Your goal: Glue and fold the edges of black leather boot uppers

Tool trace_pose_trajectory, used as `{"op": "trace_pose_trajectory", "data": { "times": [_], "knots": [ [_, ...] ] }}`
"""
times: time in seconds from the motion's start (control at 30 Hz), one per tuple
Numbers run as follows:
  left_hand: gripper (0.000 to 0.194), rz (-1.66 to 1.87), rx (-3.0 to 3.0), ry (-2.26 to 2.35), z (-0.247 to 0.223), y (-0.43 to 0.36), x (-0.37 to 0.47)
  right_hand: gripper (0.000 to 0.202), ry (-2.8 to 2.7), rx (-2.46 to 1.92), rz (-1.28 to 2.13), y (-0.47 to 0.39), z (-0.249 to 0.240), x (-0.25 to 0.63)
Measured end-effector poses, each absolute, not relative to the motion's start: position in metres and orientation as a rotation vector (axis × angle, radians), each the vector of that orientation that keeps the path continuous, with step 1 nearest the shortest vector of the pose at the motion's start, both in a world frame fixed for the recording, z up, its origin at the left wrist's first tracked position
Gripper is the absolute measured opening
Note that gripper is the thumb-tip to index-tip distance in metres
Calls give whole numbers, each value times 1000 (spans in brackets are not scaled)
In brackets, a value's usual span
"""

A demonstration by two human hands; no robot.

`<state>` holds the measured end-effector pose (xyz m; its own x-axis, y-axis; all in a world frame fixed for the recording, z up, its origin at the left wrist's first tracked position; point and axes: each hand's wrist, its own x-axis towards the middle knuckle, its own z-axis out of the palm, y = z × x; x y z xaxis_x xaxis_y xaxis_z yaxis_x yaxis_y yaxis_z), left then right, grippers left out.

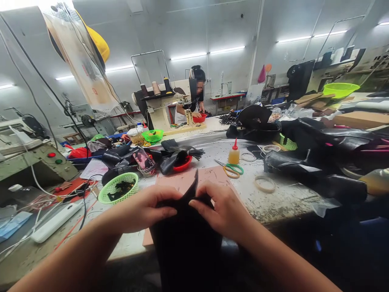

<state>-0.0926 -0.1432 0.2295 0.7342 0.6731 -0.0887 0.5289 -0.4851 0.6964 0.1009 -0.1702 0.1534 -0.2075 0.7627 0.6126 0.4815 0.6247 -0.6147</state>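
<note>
A black piece of material (188,247), perhaps leather or cloth, hangs down from both hands at the table's near edge. My left hand (158,205) pinches its upper edge between thumb and fingers. On the other side my right hand (217,207) grips the same edge, thumb toward me. Between the hands a dark flap of the material sticks up. Beneath and behind it lies a pinkish board (179,182). Just past the board are scissors (232,170) with green and orange handles and a glue bottle (234,155) with a red nozzle.
A green basket (118,198) of black scraps stands left, near a white power strip (57,222). Black leather pieces (316,170) are heaped right, beside a tape roll (265,183). A sewing machine (165,111) stands ahead, with another person (199,87) behind it.
</note>
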Motion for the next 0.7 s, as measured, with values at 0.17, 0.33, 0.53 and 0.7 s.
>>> {"op": "trace_pose_trajectory", "data": {
  "times": [0.17, 0.33, 0.53, 0.7],
  "knots": [
    [15, 253, 2483, 942, 238, -150, -81, 8, -1827, -941, 266, -177, 153, 94],
    [11, 260, 2412, 883, 235, -149, -76, 12, -1680, -916, 564, -175, 149, 101],
    [14, 272, 2233, 882, 232, -147, -82, 12, -1532, -848, 815, -171, 148, 109],
    [22, 224, 2137, 903, 230, -148, -84, 12, -1507, -826, 793, -170, 150, 106]
  ]
}}
